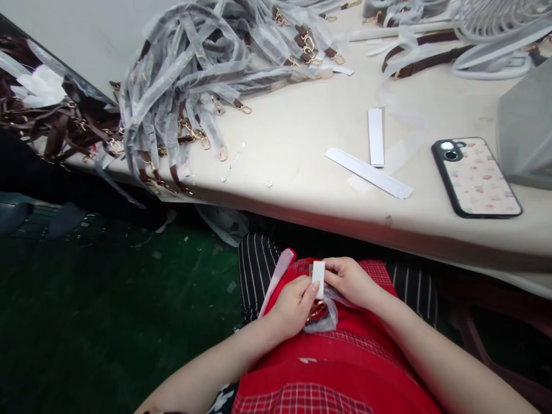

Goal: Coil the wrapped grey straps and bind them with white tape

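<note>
Both hands met over the lap, below the worktop (302, 144) edge. The left hand (293, 305) and right hand (349, 279) pinched a small white card (318, 278) between fingertips, with a clear bag (325, 316) bunched just beneath. At eleven o'clock from the hands, wrapped straps (190, 86) lay heaped. At two o'clock lay a phone (476, 177); white strips (371, 169) lay at twelve.
</note>
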Demonstrator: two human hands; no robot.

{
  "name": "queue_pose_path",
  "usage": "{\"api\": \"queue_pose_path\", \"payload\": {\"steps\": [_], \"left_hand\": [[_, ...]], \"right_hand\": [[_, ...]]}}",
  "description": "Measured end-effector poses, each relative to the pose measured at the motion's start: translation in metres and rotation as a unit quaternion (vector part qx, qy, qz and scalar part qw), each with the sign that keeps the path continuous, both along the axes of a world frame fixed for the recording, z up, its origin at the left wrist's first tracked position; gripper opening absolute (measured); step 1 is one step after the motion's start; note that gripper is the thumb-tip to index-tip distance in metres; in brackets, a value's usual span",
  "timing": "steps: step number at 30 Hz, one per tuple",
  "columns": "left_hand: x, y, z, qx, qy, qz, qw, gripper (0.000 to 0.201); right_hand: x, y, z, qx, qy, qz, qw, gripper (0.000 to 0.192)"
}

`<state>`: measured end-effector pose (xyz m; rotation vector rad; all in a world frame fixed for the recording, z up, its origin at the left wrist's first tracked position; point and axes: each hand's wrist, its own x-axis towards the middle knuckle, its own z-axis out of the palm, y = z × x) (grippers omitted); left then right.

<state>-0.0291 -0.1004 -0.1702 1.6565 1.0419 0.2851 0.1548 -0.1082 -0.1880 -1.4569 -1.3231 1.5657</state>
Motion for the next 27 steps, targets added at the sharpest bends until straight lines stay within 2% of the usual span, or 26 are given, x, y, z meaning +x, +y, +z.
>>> {"api": "queue_pose_path", "payload": {"steps": [4,8,13,16,22,27], "left_hand": [[0.005,-0.004,0.003,-0.051,-0.035,0.02,0.998,0.027],[0.006,-0.012,0.01,-0.034,-0.017,0.049,0.998,0.018],[0.008,-0.014,0.017,-0.039,0.0,0.051,0.998,0.018],[0.009,-0.013,0.02,-0.042,0.001,0.046,0.998,0.023],[0.01,-0.014,0.024,-0.037,-0.004,0.037,0.999,0.025],[0.009,-0.017,0.024,-0.031,0.004,0.027,0.999,0.027]], "right_hand": [[0.003,-0.004,0.0,-0.019,0.015,-0.006,1.0,0.022],[0.011,-0.009,0.006,-0.048,0.054,-0.013,0.997,0.025],[0.026,-0.007,0.025,-0.035,0.075,0.079,0.993,0.027],[0.028,-0.005,0.031,-0.064,0.052,0.106,0.991,0.027],[0.026,-0.004,0.023,-0.154,0.066,0.109,0.98,0.032],[0.027,-0.002,0.015,-0.166,0.08,0.135,0.974,0.029]]}}
